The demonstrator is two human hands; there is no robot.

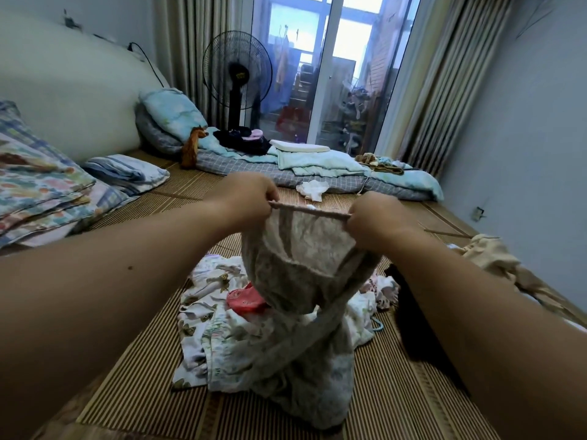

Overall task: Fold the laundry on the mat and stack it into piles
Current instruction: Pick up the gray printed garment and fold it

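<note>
Striped woven mat (133, 344) fills the lower frame, with a fan (237, 71) and glass door at top centre. At mid frame, the left hand (251, 198) and right hand (374, 220) each pinch the stretched top edge of a grey lace garment (295, 274). It hangs down onto a loose heap of printed laundry (209, 315) at lower centre.

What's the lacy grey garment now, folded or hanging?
Hanging, unfolded. Left hand and right hand pinch the lacy grey garment by its top edge; its bottom rests on the laundry pile.
</note>
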